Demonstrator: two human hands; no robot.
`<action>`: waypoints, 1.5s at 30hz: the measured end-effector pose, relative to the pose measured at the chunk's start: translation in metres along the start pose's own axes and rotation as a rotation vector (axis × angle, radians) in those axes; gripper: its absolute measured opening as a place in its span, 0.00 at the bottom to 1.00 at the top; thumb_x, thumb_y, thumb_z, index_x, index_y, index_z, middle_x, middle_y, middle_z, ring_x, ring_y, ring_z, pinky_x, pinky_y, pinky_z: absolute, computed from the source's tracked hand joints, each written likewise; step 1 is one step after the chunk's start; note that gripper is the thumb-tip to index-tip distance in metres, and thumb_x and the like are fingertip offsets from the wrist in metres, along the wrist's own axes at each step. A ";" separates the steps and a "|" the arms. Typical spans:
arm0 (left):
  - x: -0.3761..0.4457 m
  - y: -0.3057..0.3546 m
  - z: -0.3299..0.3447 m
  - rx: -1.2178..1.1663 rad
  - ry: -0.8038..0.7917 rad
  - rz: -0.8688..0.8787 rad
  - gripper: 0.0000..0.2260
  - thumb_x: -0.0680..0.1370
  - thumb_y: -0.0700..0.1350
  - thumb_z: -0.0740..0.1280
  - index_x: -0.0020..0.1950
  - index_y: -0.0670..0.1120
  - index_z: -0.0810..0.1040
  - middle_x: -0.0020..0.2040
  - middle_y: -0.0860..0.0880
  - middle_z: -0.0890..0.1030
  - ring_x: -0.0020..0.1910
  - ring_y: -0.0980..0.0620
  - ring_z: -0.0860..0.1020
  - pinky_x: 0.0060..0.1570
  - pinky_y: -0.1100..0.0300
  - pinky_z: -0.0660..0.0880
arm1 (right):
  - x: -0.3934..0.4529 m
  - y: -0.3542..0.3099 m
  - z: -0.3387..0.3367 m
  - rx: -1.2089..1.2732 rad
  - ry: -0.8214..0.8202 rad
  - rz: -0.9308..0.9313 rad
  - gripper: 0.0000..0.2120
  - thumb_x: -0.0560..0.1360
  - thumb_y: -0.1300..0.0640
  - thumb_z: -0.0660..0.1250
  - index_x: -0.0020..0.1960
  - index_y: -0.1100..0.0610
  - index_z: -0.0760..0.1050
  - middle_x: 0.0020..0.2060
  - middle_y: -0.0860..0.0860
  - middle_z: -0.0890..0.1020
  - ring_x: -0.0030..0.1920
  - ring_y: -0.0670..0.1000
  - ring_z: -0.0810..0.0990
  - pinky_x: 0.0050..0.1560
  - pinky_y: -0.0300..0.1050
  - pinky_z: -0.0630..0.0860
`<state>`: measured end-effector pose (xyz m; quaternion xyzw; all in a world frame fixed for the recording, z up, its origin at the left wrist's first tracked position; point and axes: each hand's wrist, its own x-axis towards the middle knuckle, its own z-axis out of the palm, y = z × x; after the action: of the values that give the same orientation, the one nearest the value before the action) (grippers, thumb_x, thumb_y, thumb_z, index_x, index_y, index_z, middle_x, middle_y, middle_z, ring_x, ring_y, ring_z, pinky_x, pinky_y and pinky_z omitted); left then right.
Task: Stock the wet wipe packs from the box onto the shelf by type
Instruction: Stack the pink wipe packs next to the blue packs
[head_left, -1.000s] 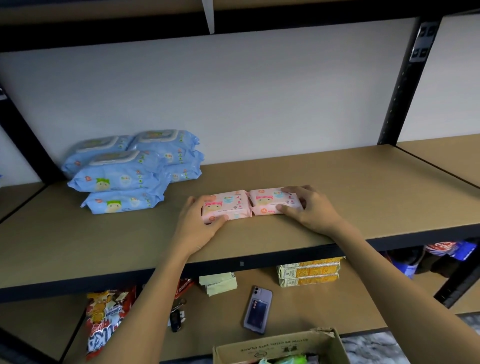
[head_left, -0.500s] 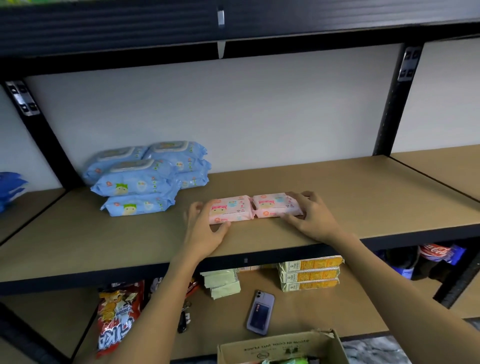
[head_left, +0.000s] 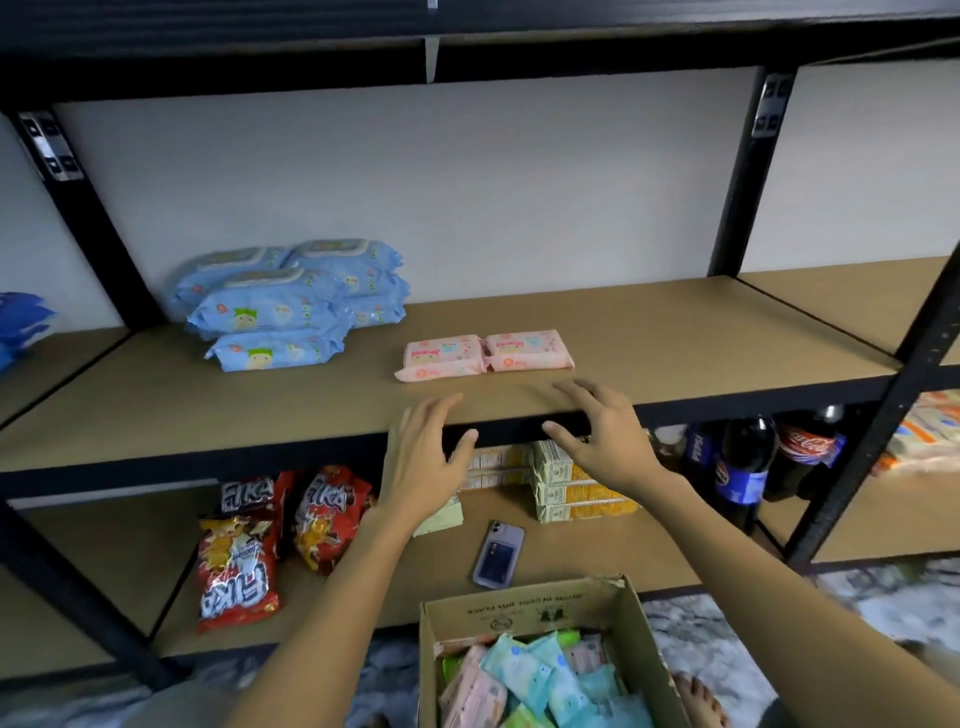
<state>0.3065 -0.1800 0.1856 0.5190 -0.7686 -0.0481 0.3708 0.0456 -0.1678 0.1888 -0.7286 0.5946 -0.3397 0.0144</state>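
Observation:
Two pink wet wipe packs (head_left: 485, 354) lie side by side on the brown shelf (head_left: 675, 338). To their left is a stack of several blue wet wipe packs (head_left: 291, 301). My left hand (head_left: 423, 457) and my right hand (head_left: 605, 436) hover in front of the shelf's front edge, fingers spread, holding nothing and apart from the pink packs. Below, an open cardboard box (head_left: 540, 608) holds several pink, teal and green wipe packs (head_left: 540, 680).
The lower shelf carries red snack bags (head_left: 239, 566), yellow cartons (head_left: 576, 488), a phone (head_left: 498, 556) and dark soda bottles (head_left: 748, 457). Black uprights (head_left: 883, 415) frame the bay. More blue packs (head_left: 21, 322) lie at far left. A bare foot (head_left: 698, 699) stands beside the box.
Both hands have let go of the two pink packs and drawn back off the shelf toward me. The packs stay where they were set. The camera has pulled back and tilted down.

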 end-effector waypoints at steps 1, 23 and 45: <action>-0.008 0.002 0.004 -0.008 0.019 0.026 0.20 0.81 0.54 0.64 0.72 0.52 0.71 0.69 0.53 0.72 0.68 0.52 0.67 0.70 0.50 0.65 | -0.009 -0.002 0.002 -0.014 0.025 -0.039 0.27 0.78 0.39 0.64 0.74 0.49 0.70 0.69 0.52 0.72 0.70 0.56 0.68 0.72 0.54 0.65; -0.187 -0.040 0.138 -0.237 -0.344 -0.328 0.22 0.83 0.55 0.62 0.76 0.59 0.64 0.74 0.51 0.67 0.73 0.51 0.62 0.69 0.49 0.63 | -0.187 0.049 0.120 0.293 -0.294 0.317 0.29 0.78 0.45 0.68 0.77 0.44 0.64 0.72 0.49 0.69 0.72 0.50 0.68 0.68 0.44 0.65; -0.302 -0.126 0.264 -0.099 -0.638 -0.742 0.22 0.80 0.51 0.66 0.74 0.51 0.70 0.78 0.44 0.62 0.77 0.43 0.59 0.76 0.48 0.56 | -0.341 0.102 0.196 0.099 -0.827 0.730 0.31 0.75 0.50 0.72 0.75 0.45 0.66 0.69 0.60 0.62 0.66 0.62 0.70 0.72 0.53 0.69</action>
<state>0.2957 -0.0679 -0.2196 0.6988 -0.6041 -0.3701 0.0990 0.0378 0.0260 -0.1680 -0.5463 0.7366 -0.0256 0.3979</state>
